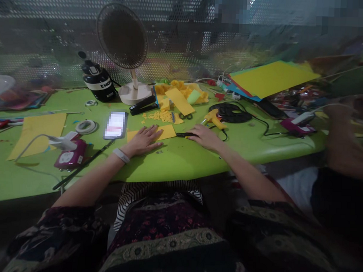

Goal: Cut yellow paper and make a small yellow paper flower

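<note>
My left hand [144, 139] lies flat with its fingers spread on a strip of yellow paper [169, 131], near the table's front edge. At the strip's right end, my right hand [205, 137] is closed around a slim black tool with a bit of yellow on it [183, 134]. Its exact kind is not clear. Just behind the right hand lies a yellow glue gun [215, 119]. Small yellow paper cut-outs [160, 117] are heaped behind the strip, close to a pair of scissors [185, 116]. A lit phone [115, 125] rests left of my left hand.
A fan [133, 92], a black bottle [100, 83] and a black stapler [143, 105] stand or lie behind. Purple power sockets [71, 154] with cables sit on both sides. Coloured sheets [275, 79] are stacked back right. Another person's arm [342, 137] is at the right.
</note>
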A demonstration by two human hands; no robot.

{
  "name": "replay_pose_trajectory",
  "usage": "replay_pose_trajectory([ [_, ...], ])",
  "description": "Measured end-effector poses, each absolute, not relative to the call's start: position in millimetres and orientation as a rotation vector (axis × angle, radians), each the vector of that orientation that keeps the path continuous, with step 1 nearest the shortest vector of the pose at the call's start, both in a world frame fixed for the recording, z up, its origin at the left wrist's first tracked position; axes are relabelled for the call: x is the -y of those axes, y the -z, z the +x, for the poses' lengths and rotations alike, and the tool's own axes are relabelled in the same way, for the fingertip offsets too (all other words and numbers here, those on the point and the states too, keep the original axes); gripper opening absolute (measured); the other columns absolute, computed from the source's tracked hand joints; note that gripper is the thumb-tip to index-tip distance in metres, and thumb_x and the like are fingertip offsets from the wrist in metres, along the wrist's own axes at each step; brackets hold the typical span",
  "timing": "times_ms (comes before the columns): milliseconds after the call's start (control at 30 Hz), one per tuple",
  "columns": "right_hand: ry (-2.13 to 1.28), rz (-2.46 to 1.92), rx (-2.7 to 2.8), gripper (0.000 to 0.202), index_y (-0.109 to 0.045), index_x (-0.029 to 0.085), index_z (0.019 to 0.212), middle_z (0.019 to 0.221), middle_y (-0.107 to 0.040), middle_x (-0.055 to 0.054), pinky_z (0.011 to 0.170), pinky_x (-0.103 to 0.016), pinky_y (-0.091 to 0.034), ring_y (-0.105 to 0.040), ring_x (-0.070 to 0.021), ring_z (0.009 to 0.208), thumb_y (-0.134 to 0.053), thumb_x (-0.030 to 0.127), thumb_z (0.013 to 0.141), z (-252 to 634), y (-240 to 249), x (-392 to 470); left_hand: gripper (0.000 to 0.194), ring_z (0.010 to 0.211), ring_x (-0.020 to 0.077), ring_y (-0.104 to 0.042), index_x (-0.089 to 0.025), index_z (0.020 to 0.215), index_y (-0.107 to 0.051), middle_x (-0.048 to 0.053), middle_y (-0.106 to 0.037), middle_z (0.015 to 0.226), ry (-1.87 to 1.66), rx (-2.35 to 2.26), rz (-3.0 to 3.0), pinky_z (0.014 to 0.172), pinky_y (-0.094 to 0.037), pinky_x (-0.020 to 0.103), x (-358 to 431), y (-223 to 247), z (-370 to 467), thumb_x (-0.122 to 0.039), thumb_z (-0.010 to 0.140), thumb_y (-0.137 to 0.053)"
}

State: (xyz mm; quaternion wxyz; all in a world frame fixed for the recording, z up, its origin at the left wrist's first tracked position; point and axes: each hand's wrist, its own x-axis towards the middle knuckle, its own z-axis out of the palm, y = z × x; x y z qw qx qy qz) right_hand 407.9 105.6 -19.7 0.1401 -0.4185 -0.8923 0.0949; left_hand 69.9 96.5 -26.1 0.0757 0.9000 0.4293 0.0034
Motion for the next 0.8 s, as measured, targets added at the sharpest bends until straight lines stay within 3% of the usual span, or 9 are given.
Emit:
replay_pose_trajectory([
  [567, -0.197, -1.173, 2.581, 0.03, -0.075, 0.023, 0.123, 0.107, -0.07, -0.012, 0.091, -0.044, -0.051, -0.062, -0.0279, 0.102, -0.056, 0.03, 0.102, 404, 21, -96, 0.083, 0.161, 0.0274, -0.011, -0.024, 0.166, -0.019, 0.01, -0.012, 0.173, -0.046, -1.26, 2.678, 0.129, -0.006, 0.049, -100, 31, 69, -0.074, 0.1, -0.018],
  [800, -0.153, -1.187, 2.576, 0.029, -0.074, 0.017, 0.122, 0.111, -0.071, -0.015, 0.092, -0.045, -0.052, -0.064, -0.0288, 0.105, -0.058, 0.027, 0.1, 394, 20, -92, 0.081, 0.161, 0.0275, -0.011, -0.024, 0.166, -0.02, 0.011, -0.012, 0.173, -0.056, -1.254, 2.675, 0.128, -0.005, 0.047, -101, 34, 68, -0.073, 0.101, -0.021],
])
